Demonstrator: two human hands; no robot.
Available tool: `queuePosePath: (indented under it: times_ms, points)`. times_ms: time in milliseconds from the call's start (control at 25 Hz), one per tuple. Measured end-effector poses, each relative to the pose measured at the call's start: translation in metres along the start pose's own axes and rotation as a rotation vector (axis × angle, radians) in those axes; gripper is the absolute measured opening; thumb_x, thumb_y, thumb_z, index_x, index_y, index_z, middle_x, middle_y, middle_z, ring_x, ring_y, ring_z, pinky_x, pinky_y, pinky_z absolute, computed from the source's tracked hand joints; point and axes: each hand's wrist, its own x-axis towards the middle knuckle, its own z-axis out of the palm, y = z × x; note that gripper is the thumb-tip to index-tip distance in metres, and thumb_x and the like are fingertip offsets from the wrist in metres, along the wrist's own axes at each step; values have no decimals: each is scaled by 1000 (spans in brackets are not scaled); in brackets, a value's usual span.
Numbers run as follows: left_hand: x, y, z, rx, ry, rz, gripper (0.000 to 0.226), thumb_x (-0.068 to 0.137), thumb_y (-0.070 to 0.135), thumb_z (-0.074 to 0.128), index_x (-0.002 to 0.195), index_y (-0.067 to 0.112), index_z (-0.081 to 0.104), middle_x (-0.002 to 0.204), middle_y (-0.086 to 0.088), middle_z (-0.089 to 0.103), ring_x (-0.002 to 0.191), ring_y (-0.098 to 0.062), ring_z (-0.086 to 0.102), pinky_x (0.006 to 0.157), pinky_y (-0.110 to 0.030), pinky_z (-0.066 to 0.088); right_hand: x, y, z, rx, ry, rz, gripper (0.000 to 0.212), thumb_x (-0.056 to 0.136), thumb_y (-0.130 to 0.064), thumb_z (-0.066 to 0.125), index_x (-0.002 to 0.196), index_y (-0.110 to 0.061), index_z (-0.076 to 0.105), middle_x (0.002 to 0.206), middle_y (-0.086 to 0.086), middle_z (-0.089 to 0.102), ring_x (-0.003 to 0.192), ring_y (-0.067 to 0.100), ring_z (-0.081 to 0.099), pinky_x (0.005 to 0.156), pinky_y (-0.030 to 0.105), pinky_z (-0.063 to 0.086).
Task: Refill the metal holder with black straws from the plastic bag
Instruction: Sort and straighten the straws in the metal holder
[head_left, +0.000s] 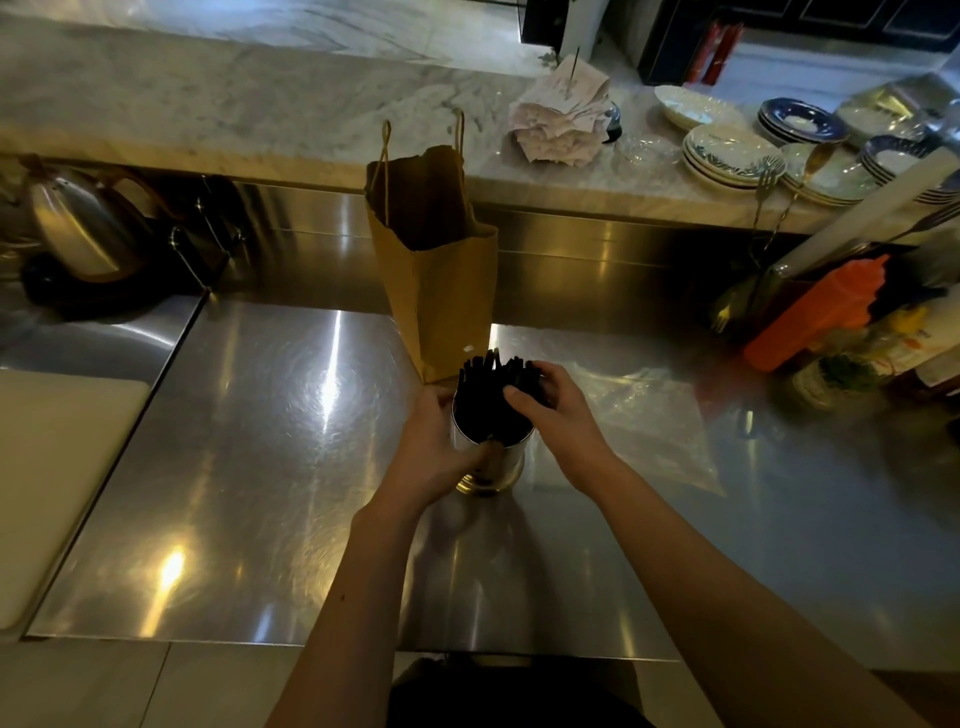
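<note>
A round metal holder (506, 465) stands upright on the steel counter (260, 467), packed with black straws (488, 400) whose tips stick up past its rim. My left hand (434, 447) wraps around the holder's left side. My right hand (558, 410) curls over the straws on the right, fingers closed on the bundle near their tops. A clear plastic bag (654, 426) lies flat on the counter just right of the holder; I cannot tell whether anything is left inside it.
A brown paper bag (436, 270) stands right behind the holder. A kettle (83, 228) sits at far left and a white board (57, 467) at the left edge. Sauce bottles (821, 312) stand at right, stacked plates (727, 156) and receipts (561, 114) on the marble ledge.
</note>
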Motion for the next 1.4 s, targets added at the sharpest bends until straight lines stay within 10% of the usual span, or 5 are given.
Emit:
queuePosePath:
  times_ms: [240, 640, 960, 1120, 1400]
  points:
    - [-12, 2, -5, 47, 54, 67, 91, 67, 31, 87, 141, 27, 35, 123, 7, 51, 102, -12, 56, 84, -25, 50, -17, 10, -3, -51, -80, -2, 31, 92, -25, 64, 121, -17, 61, 116, -1, 68, 111, 12, 63, 90, 22, 52]
    - [-17, 0, 5, 56, 258, 130, 26, 79, 21, 78, 104, 18, 71, 107, 10, 59, 97, -7, 56, 86, -24, 49, -30, 6, -25, -427, -74, -82, 51, 75, -32, 81, 122, -25, 63, 112, -4, 62, 92, 11, 63, 74, 16, 50]
    - [-21, -2, 19, 31, 196, 151, 34, 89, 17, 68, 122, 14, 63, 121, -2, 64, 108, -9, 56, 88, -8, 36, -28, -7, -9, -581, 20, -214, 19, 86, -22, 71, 105, -20, 70, 94, -3, 66, 76, 4, 60, 68, 6, 44]
    - [-18, -5, 21, 59, 202, 163, 30, 95, 15, 58, 125, 13, 61, 123, -6, 63, 112, -19, 59, 97, -30, 48, -28, -7, -7, -636, 78, -252, 14, 88, -22, 68, 100, -16, 71, 93, -5, 66, 76, 3, 59, 70, 6, 42]
    - [-3, 6, 19, -106, 229, 140, 17, 103, 28, 41, 113, 22, 54, 100, 7, 63, 83, 4, 59, 75, -15, 48, -25, -7, -10, -628, 69, -278, 8, 89, -21, 67, 95, -16, 70, 90, -5, 66, 77, 5, 59, 71, 13, 44]
